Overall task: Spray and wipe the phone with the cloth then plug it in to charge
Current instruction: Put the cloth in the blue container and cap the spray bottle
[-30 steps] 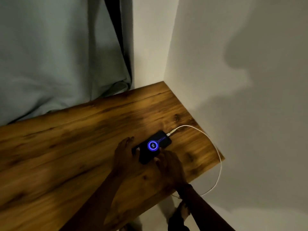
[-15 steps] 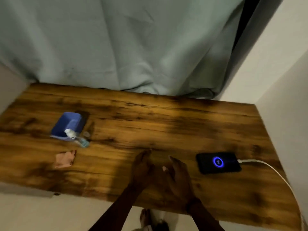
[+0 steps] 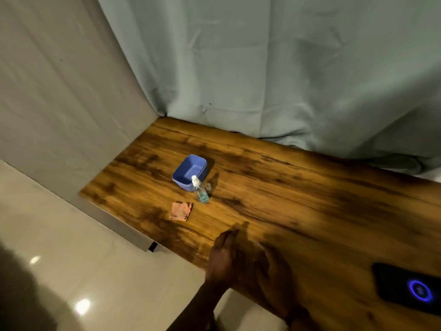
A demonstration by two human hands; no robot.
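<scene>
The phone (image 3: 406, 286) lies flat at the near right of the desk (image 3: 298, 199), screen up, a blue ring glowing on the dark glass. That ring reads as a charging sign, so the plug-in step looks done. The cable itself is outside this view, so I cannot confirm the plug is seated.

Both hands hover over the near edge of the desk, to the left of the phone and apart from it. The left hand (image 3: 224, 256) and the right hand (image 3: 274, 275) sit close together. They are blurred, but the fingers look loosely extended and hold nothing.

The cleaning things sit well apart at the far left. The pink cloth (image 3: 181, 211) lies crumpled and flat. The spray bottle (image 3: 200, 191) stands just beyond it, right against the blue tub (image 3: 182, 183). Nothing touches them, which suggests that spraying and wiping are finished.

By my reading the task is at its last step or just past it. All that is left is a check at the phone's right end that the plug is fully in and the ring stays lit. That calls for a light touch, so the phone does not slide toward the near edge.
</scene>
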